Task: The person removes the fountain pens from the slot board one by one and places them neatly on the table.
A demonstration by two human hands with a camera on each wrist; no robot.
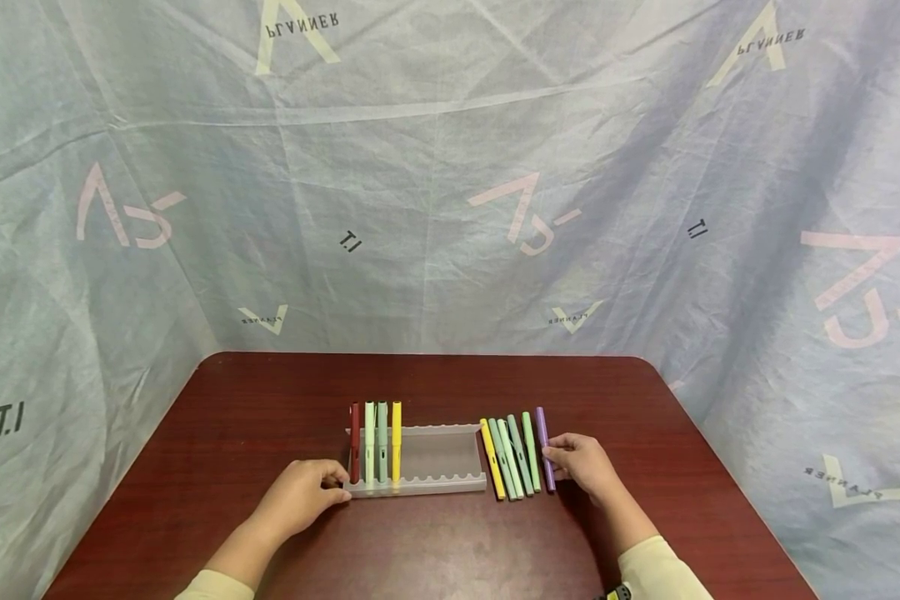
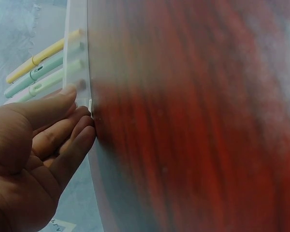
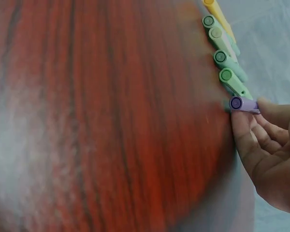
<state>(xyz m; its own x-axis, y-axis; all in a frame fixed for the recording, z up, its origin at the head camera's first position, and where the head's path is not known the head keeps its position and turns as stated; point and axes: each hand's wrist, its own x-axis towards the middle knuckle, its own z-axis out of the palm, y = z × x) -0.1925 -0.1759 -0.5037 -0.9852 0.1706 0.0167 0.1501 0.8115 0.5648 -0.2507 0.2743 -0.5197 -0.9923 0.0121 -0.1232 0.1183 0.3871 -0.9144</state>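
A clear plastic pen rack (image 1: pixel 450 484) with notched edges lies on the table. In its left part sit a dark red pen (image 1: pixel 356 442), a pale green pen (image 1: pixel 370 442), a grey-green pen (image 1: pixel 382 442) and a yellow pen (image 1: pixel 397 442). My left hand (image 1: pixel 300 498) holds the rack's near left corner, thumb against its edge in the left wrist view. Right of the rack, my right hand (image 1: pixel 588 468) pinches a purple pen (image 3: pixel 246 104) between thumb and fingers. This pen lies at the right end of a row of loose pens.
Beside the rack's right end lie a loose yellow pen (image 1: pixel 491 458) and several green pens (image 1: pixel 531 454), slanted side by side. The dark red wooden table (image 1: pixel 450 550) has rounded far corners. Printed grey cloth (image 1: pixel 435 275) hangs behind it and along both sides.
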